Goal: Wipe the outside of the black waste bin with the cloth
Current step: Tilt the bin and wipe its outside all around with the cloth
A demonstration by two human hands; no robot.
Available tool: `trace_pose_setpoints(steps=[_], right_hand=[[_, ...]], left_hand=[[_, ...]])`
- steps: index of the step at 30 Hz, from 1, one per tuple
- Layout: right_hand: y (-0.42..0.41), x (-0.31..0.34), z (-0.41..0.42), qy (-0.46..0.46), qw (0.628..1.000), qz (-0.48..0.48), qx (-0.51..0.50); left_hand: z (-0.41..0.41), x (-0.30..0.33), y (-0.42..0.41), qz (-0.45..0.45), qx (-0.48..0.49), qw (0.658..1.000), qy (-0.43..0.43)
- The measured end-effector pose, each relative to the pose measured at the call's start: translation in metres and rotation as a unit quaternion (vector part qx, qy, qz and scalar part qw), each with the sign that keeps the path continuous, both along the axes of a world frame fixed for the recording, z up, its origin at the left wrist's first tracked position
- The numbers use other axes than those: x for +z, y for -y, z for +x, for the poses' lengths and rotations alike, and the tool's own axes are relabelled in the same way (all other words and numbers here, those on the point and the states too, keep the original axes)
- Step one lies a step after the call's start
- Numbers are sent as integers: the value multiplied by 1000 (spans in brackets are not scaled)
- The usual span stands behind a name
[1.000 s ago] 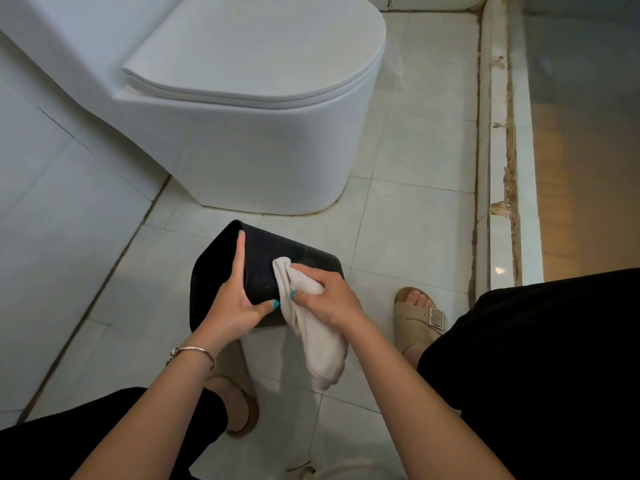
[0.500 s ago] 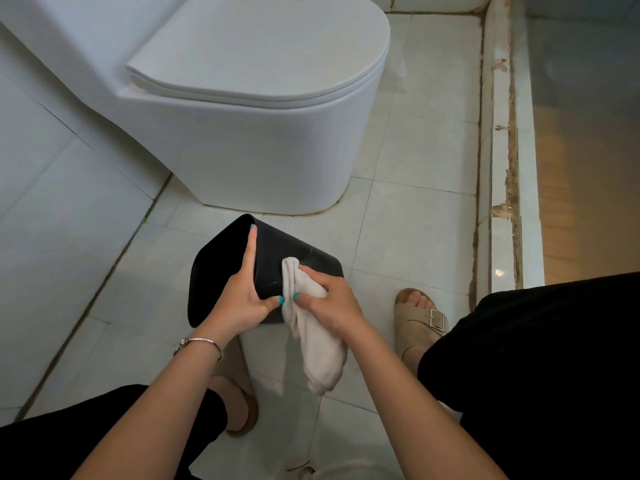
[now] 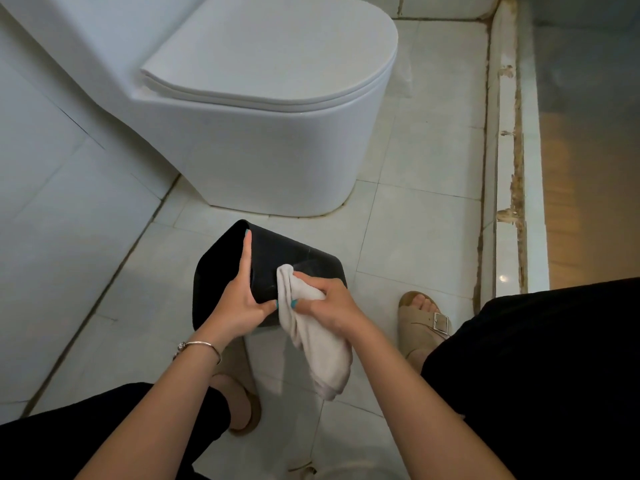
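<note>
Black smooth rounded bin [image 3: 298, 258] | left hand [image 3: 239, 306] grips rim | right hand [image 3: 332, 303] clutches soft cloth [image 3: 311, 337] against side

We can't see the bin [image 3: 298, 258] base or its near side: the left hand [image 3: 239, 306], right hand [image 3: 332, 303] and cloth [image 3: 311, 337] cover them. Left-hand fingers inside the bin's mouth are hidden, excl. one along the rim. The toilet [image 3: 263, 140] tank is cut off at the top-left edge. Left foot [image 3: 239, 403] is partly behind the forearm.
</note>
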State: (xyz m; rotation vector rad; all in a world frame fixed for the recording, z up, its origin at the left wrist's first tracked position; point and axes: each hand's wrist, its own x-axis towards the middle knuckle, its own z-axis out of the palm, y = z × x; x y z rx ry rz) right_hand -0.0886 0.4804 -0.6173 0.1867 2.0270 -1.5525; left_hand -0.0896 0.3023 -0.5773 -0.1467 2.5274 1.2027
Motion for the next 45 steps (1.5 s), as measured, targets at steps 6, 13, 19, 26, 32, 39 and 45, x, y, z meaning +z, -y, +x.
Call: trace_pose_setpoints(steps=[6, 13, 19, 26, 32, 39, 45], right_hand=[[-20, 12, 5, 41, 990, -133, 14], [-39, 16, -24, -12, 974, -136, -183], [-16, 17, -49, -40, 986, -82, -139], [6, -10, -34, -41, 983, 84, -158], [21, -16, -38, -106, 971, 133, -168], [26, -13, -27, -161, 967, 83, -179], [28, -17, -31, -189, 964, 95, -159]], left_hand=[[-5, 6, -3, 5, -1, 1000, 1], [-1, 6, 0, -24, -2, 1000, 4], [-2, 2, 2, -2, -6, 1000, 6], [-2, 5, -4, -4, -25, 1000, -4], [-2, 5, -5, -8, -11, 1000, 6], [-10, -1, -10, -24, -41, 999, 13], [-8, -1, -6, 21, -14, 1000, 6]])
